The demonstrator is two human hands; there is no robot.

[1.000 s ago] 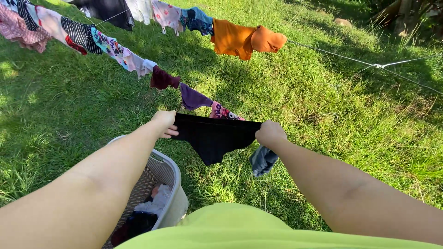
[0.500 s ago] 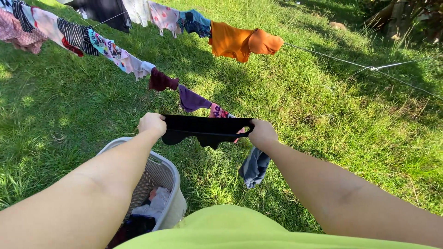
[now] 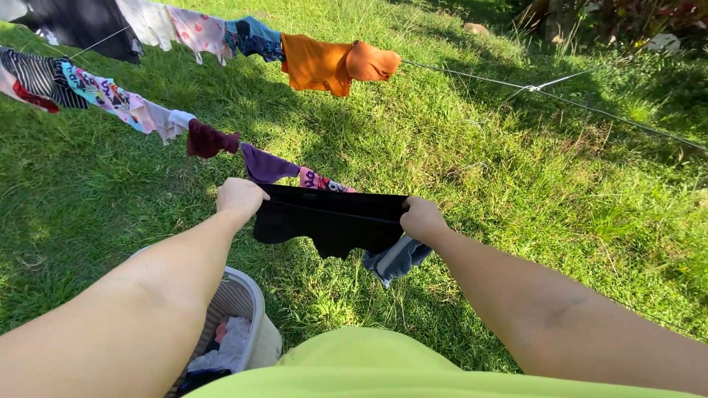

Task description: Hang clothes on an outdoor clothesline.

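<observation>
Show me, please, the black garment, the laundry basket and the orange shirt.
black garment (image 3: 332,225), head view, middle of the cloth.
laundry basket (image 3: 254,295), head view, right rim.
orange shirt (image 3: 317,65), head view, its body.

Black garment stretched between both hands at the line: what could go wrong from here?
The black garment is held only at its ends by the left hand and right hand; one slip could drop it on the grass. A grey cloth dangles below the right hand and may fall too.
</observation>
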